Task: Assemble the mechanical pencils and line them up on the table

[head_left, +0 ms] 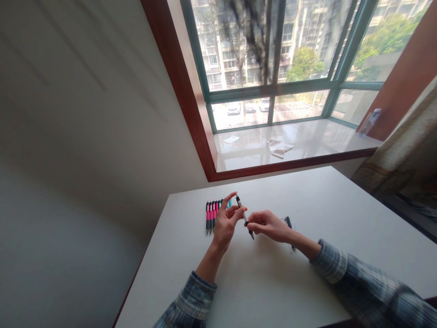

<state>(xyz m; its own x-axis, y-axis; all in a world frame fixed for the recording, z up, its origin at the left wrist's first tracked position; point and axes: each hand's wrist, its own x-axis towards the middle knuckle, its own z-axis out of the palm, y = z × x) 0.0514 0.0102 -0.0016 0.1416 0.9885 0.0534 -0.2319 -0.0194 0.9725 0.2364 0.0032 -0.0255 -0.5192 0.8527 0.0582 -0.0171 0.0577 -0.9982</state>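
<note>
Both my hands hold one pen (245,216) above the table, tilted, with its dark tip pointing down and to the right. The pen has a pale barrel with black parts. My left hand (227,223) pinches its upper half, one finger reaching up to the top end. My right hand (269,225) grips the barrel lower down, near the tip. Behind my left hand lies a row of several pens (210,217), pink and black ones at the left and teal ones partly hidden at the right. A dark pen-like thing (288,222) lies beyond my right wrist, mostly covered.
The white table (273,291) stands against a wall below a window. On the window sill (249,157) lie a crumpled cloth (279,148) and a small white paper (231,140). A clear bottle (369,123) leans at the sill's right end, near a curtain (399,150).
</note>
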